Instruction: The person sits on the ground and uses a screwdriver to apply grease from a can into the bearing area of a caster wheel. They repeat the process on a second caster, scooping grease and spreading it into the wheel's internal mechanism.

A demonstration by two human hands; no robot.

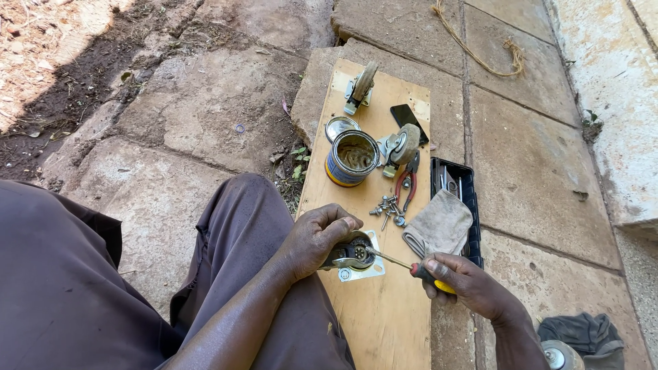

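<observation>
On the board (384, 322), left hand (317, 236) grips caster (353, 252); right hand (466, 282) clasps screwdriver (411, 266).

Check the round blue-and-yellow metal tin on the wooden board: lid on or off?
Off. The blue-and-yellow tin stands upright with its mouth open, and its round metal lid lies flat on the wooden board just beside it.

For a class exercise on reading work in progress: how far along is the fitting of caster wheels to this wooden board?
Done: nothing looks fastened. In hand: the left hand steadies a caster on the board; the right hand works a screwdriver at its plate. Left: two casters lie loose, beside unused screws.
</observation>
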